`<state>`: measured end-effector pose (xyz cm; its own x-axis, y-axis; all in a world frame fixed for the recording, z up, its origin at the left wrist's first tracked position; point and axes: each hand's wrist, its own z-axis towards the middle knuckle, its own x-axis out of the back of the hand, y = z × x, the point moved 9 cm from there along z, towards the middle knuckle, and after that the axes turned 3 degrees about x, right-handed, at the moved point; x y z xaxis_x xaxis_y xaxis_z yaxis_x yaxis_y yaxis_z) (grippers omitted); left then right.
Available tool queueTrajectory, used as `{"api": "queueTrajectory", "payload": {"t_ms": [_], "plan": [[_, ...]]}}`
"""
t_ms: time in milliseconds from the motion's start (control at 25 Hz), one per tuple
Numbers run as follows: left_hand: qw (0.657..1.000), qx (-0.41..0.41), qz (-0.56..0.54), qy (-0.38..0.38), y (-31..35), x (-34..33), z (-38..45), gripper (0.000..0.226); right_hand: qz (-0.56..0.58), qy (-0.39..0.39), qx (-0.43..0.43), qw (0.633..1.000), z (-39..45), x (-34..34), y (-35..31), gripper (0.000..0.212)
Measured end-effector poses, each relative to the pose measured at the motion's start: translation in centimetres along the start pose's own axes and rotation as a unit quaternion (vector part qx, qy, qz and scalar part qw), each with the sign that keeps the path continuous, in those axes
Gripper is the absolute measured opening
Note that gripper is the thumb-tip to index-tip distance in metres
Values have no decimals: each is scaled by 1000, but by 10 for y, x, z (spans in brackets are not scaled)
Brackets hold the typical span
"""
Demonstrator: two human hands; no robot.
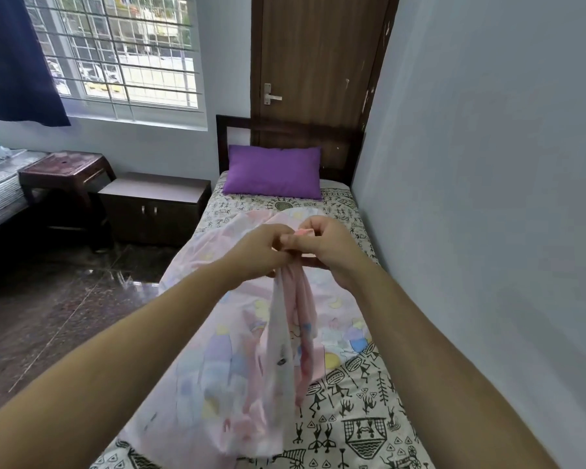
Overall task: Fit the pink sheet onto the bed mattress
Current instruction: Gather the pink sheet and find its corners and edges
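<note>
The pink sheet, pale with pastel prints, lies loosely over the left and middle of the bed mattress, which wears a cream cover with black figure prints. A bunched part of the sheet hangs from my hands above the bed's middle. My left hand and my right hand are pressed together, both pinching the sheet's edge. The fold in my fingers hides which corner it is.
A purple pillow rests at the headboard, in front of a brown door. The wall runs along the bed's right side. A dark cabinet and a stool stand left of the bed, on a glossy floor.
</note>
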<state>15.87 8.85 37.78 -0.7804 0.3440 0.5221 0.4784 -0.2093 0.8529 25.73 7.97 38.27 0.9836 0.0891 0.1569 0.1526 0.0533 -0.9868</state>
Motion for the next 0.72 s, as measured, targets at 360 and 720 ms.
{"api": "queueTrajectory", "payload": {"t_ms": [360,720], "plan": [[969,-13,214,121,14,32,-4,14,-123,72,115,983,11,23,-31,30],[981,47,-89,164,-2,72,-3,21,-85,-105,34,990,-2,12,9,19]]}}
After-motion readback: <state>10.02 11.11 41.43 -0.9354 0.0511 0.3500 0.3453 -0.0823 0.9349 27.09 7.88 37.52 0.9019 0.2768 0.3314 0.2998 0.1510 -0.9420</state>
